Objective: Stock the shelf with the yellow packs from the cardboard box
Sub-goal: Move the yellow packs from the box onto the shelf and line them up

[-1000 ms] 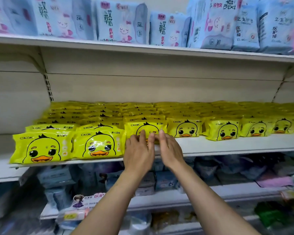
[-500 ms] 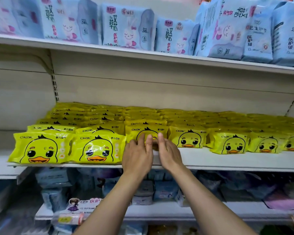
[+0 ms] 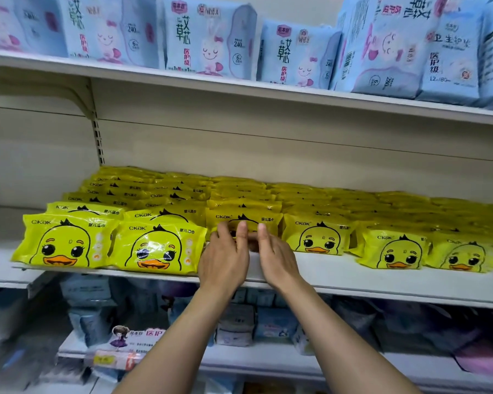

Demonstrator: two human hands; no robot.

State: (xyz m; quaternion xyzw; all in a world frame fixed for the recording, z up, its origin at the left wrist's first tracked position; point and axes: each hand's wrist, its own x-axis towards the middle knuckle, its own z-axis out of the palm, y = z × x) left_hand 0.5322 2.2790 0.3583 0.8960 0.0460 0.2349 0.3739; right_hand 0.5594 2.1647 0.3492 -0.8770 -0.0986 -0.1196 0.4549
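Rows of yellow packs with a duck face fill the middle shelf (image 3: 382, 282), several deep. My left hand (image 3: 224, 258) and my right hand (image 3: 276, 257) are side by side at the shelf's front. Their fingers are stretched out flat against the front of one yellow pack (image 3: 244, 218) in the third column from the left. That pack sits further back than the two front packs (image 3: 154, 248) to its left. Neither hand closes around anything. The cardboard box is not in view.
The upper shelf (image 3: 182, 81) carries light blue packs (image 3: 208, 38) standing upright. Below the middle shelf, lower shelves hold blurred blue and purple packages (image 3: 239, 322). A slotted upright (image 3: 97, 137) runs down the back wall at the left.
The view has dropped and swung slightly, so the shelves appear higher and tilted. Both hands have stayed against the same yellow pack, reaching slightly further in.
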